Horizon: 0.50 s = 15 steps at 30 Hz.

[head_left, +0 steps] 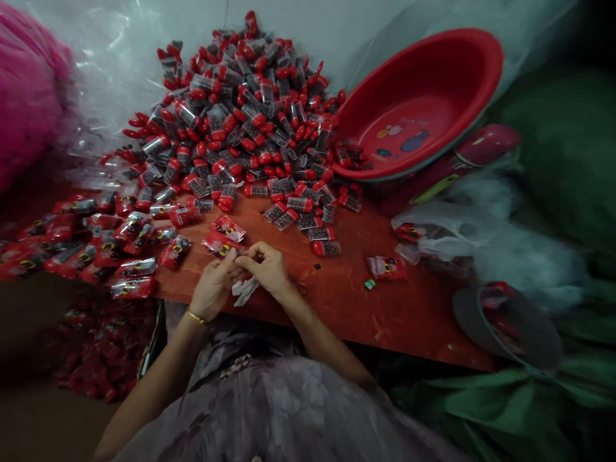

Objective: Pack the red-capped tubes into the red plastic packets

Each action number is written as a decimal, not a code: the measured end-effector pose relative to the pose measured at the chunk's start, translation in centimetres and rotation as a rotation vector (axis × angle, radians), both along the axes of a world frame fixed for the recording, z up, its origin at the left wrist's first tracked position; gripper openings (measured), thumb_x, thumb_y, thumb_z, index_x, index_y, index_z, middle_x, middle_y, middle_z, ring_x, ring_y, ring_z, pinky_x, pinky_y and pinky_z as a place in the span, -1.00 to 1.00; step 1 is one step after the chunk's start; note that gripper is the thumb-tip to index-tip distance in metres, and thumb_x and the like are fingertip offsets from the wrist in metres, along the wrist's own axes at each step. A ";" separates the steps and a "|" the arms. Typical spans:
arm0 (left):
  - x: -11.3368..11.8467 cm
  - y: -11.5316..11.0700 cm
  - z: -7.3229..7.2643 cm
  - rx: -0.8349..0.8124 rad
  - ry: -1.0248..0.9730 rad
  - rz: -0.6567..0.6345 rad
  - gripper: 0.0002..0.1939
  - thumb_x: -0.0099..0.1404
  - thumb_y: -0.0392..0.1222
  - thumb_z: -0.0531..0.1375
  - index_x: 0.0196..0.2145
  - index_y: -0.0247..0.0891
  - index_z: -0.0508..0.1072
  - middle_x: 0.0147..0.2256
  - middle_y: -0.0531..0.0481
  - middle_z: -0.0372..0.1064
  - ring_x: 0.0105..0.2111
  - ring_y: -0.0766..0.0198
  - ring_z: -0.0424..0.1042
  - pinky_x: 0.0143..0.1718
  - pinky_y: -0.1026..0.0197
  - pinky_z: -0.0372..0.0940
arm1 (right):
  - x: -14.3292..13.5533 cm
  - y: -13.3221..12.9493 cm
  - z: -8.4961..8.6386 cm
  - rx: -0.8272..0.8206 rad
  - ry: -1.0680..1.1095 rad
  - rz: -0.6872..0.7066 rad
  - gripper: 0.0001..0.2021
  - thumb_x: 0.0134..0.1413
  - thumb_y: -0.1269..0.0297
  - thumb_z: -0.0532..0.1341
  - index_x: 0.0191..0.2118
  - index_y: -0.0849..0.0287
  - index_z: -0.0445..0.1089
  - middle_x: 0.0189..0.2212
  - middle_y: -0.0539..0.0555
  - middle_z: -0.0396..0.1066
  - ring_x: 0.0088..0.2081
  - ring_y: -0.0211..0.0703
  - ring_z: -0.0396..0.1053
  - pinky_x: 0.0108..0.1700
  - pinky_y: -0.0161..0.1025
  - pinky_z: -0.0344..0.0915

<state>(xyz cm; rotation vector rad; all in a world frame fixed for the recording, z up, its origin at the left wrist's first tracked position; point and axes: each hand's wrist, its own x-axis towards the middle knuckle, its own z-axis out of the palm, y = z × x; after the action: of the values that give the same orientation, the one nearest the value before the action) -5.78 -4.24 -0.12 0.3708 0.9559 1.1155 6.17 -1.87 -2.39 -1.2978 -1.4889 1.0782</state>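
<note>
My left hand [210,287], with a gold bracelet [196,317] at the wrist, and my right hand [266,268] meet over the table's front edge. Both are closed in a pinch, fingertips close together. What lies between them is small and blurred. Right behind the fingertips are two red printed packets [227,227]; whether the nearer one is touched I cannot tell. White strips [244,292] show just below my hands. Further back rises a big heap of clear tubes with red caps [250,115], dark pieces inside many of them.
Filled red packets [132,264] crowd the table's left side, and more red packets [96,346] lie lower down. A red basin [418,96] leans at the back right. A packet [386,267], a plastic bag [520,250] and a grey container [510,327] are on the right.
</note>
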 end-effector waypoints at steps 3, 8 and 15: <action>-5.0 1.6 1.1 0.043 0.023 0.279 -0.80 0.23 -0.06 0.19 -0.39 -0.25 0.47 -0.41 0.04 0.52 -0.35 0.34 0.48 -0.19 0.26 0.35 | 2.5 0.3 0.5 0.203 -0.386 -0.063 -0.72 0.13 0.02 0.10 -0.34 0.12 0.37 -0.42 0.05 0.43 -0.33 -0.17 0.34 -0.20 -0.24 0.26; -10.9 3.8 2.2 0.197 0.058 0.685 -0.46 0.31 0.22 -0.11 -0.40 -0.23 0.45 -0.32 0.05 0.53 -0.14 0.31 0.43 -0.06 0.25 0.32 | 10.6 -0.4 -1.6 0.199 -0.917 -0.502 -0.62 0.18 0.15 0.02 -0.04 0.31 0.34 -0.01 0.37 0.33 0.02 0.17 0.21 0.06 0.10 0.11; -3.3 5.5 -1.4 0.495 1.252 0.188 -0.68 0.01 -0.08 0.32 -0.22 -0.15 0.53 0.16 -0.14 0.24 0.25 -0.09 0.01 0.22 -0.15 -0.12 | 9.6 -0.3 -4.6 0.133 -1.047 -0.353 -0.52 0.20 0.21 -0.04 0.16 0.36 0.19 0.19 0.35 0.14 0.18 0.27 0.03 0.13 0.20 0.03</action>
<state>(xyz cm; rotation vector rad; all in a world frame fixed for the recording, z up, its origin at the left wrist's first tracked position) -9.09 1.24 -1.52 1.5178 1.8054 1.2602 15.79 -2.21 -6.99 -2.0677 -1.8737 -0.0036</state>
